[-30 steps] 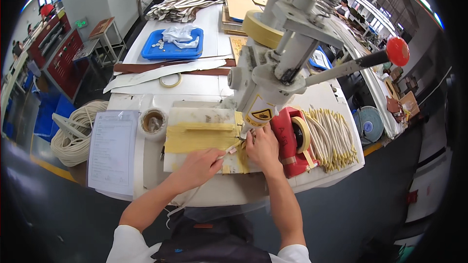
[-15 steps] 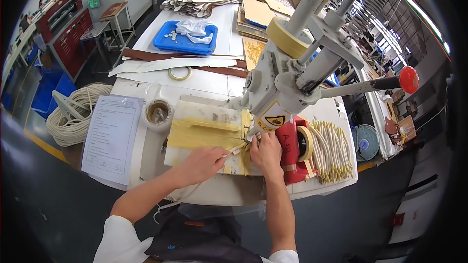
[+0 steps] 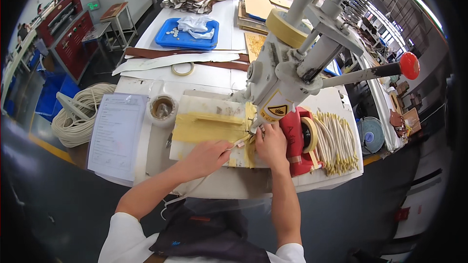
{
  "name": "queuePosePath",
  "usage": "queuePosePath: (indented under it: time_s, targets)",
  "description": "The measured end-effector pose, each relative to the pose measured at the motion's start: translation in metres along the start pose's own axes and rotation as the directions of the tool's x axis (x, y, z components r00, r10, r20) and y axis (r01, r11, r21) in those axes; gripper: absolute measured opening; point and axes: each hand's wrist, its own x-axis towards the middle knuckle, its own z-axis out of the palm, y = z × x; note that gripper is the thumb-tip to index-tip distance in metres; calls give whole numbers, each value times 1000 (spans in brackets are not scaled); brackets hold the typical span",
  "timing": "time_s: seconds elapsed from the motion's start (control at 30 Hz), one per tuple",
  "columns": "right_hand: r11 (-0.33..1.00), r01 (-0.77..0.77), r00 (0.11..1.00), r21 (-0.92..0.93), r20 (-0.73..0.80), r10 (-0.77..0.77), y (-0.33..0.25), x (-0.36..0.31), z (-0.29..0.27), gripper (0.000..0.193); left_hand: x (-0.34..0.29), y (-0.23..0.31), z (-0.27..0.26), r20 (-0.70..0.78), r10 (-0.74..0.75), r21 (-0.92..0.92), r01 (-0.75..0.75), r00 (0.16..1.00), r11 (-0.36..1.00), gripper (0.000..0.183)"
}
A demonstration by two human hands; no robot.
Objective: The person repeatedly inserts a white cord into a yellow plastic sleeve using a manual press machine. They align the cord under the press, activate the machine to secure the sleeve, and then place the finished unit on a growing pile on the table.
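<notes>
My left hand [image 3: 212,156] is closed around a thin off-white cord [image 3: 194,188], whose tail hangs from it toward my lap. From my left fingers the cord runs right, over a pale block [image 3: 183,152] partly covered in yellow tape [image 3: 200,134]. Beneath the grey hand-lever press [image 3: 278,80], my right hand [image 3: 271,143] pinches the cord's far end close to the press tip. My right fingertips and that end are partly hidden by the press and the hand itself.
Right of my right hand stand a red tape dispenser [image 3: 295,153] and a bundle of yellow-tipped cords [image 3: 336,141]. The press lever ends in a red knob [image 3: 409,65]. At left are a paper sheet [image 3: 117,136], a tape roll [image 3: 162,109] and coiled cord [image 3: 80,117]; farther back, a blue tray [image 3: 187,45].
The whole view has shifted slightly, with the table sitting a little higher and farther right. Both hands keep their hold on the cord at the press, with only small movement.
</notes>
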Motion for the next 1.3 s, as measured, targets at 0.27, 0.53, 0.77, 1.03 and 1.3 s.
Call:
queuePosePath:
  time_s: [0.27, 0.53, 0.77, 1.03, 1.3]
  targets:
    - [981, -48, 995, 188, 93, 31, 3, 0, -14, 50, -1, -8, 7, -20, 51, 19, -50, 999, 999, 25]
    - [950, -176, 975, 259, 182, 131, -12, 5, -28, 57, -1, -9, 8, 1, 29, 23, -29, 1000, 999, 25]
    - [945, -148, 980, 291, 174, 100, -12, 5, -26, 60, -3, -12, 9, -13, 39, 40, -38, 999, 998, 26]
    - [951, -110, 990, 289, 118, 78, 4, 5, -15, 66, 2, 0, 2, 25, 1, 23, -2, 1000, 1000, 24]
    - [959, -117, 992, 259, 70, 102, -4, -15, -28, 62, 1, 4, 3, -5, -10, 31, 10, 1000, 999, 22]
